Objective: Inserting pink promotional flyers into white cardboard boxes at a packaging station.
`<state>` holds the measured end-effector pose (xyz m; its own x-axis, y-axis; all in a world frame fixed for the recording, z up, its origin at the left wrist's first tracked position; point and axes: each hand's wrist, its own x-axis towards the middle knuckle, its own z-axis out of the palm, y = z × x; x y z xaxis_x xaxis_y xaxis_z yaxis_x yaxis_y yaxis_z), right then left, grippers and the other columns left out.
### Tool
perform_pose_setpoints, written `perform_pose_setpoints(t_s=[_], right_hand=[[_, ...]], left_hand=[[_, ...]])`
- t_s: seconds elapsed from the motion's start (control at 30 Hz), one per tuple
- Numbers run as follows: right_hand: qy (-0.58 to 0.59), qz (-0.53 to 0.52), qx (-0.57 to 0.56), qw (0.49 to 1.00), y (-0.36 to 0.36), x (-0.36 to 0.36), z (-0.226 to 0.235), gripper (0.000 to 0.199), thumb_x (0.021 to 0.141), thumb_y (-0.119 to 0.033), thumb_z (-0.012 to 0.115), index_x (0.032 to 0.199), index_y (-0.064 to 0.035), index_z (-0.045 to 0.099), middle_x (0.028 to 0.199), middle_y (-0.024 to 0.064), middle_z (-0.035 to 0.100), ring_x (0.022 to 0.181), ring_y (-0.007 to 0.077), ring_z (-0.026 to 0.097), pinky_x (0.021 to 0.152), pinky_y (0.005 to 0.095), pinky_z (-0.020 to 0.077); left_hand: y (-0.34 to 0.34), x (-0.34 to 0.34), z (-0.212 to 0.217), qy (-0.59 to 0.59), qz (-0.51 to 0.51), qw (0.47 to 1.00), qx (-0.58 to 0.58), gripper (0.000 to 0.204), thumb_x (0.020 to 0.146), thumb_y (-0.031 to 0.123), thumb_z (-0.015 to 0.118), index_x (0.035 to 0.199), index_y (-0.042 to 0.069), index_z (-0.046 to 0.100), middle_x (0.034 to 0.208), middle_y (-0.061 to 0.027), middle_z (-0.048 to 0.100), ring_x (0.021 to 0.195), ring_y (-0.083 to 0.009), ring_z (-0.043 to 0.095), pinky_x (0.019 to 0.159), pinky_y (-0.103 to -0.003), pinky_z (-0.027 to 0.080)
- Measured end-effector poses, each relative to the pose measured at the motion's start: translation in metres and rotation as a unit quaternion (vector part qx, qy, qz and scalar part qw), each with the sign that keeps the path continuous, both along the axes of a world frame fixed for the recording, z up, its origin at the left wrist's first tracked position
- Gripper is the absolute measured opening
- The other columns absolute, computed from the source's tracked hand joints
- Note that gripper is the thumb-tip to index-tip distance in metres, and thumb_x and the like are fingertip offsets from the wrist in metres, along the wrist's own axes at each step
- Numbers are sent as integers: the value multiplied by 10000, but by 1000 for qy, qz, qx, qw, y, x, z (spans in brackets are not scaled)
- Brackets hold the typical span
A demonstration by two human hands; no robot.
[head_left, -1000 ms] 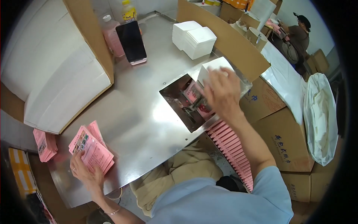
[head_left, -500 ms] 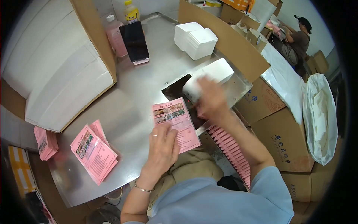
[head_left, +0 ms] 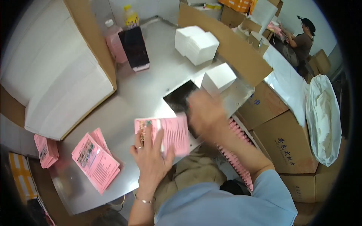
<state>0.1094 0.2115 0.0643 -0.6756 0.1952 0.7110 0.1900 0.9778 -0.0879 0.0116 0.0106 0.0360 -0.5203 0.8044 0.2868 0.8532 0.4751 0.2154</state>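
My left hand [head_left: 152, 148] lies with fingers spread over a pink printed packet [head_left: 176, 132] near the table's front edge. A strip of white shows between its fingers, and the packet is a little blurred. My right hand [head_left: 209, 113], smeared by motion, is over the right side of a dark rectangular opening [head_left: 179, 98] in the metal table; its fingers cannot be made out. Just beyond it stands a stack of white folded napkins [head_left: 219, 78]. Farther back are more white napkin stacks [head_left: 198, 44]. Several pink packets [head_left: 96, 160] lie piled at the left.
A phone [head_left: 134, 49] leans before two bottles [head_left: 116, 41] at the back. An open carton [head_left: 64, 71] rises on the left; a cardboard strip [head_left: 222, 39] borders the right. Pink packets in a row [head_left: 237, 162] sit below right, beside cartons [head_left: 286, 143]. Another person [head_left: 301, 41] works far right.
The pink packet has turned sideways and shifted left under my left hand, whose fingers have spread. My right hand has drawn nearer, away from the white napkins, which now stand apart from it.
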Motion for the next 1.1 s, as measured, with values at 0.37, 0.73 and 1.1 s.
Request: perform_pose_setpoints(t_s=[0.37, 0.73, 1.1], right_hand=[[-2, -168, -71, 983, 94, 18, -10, 170, 889, -155, 659, 958, -18, 733, 924, 99, 617, 917, 279, 569, 785, 407, 456], [50, -117, -48, 991, 101, 27, -19, 216, 842, -82, 648, 1045, -35, 704, 921, 117, 613, 955, 295, 571, 813, 415, 458], [-76, 229, 33, 970, -73, 23, -43, 293, 802, -129, 623, 1047, 32, 638, 981, 211, 579, 916, 351, 608, 1060, 668, 345]], left_hand=[[-4, 4, 16, 30, -3, 999, 11, 652, 769, 581, 724, 1127, 47, 616, 1225, -137, 543, 978, -339, 487, 822, -480, 363], [-2, 3, -4, 9, -50, 995, 82, 467, 825, 322, 737, 1138, 10, 586, 1111, -180, 535, 914, -329, 507, 751, -437, 414], [-19, -6, 11, -104, -95, 988, 61, 853, 638, 319, 787, 1415, 108, 504, 1070, -209, 520, 1001, -392, 506, 857, -518, 410]])
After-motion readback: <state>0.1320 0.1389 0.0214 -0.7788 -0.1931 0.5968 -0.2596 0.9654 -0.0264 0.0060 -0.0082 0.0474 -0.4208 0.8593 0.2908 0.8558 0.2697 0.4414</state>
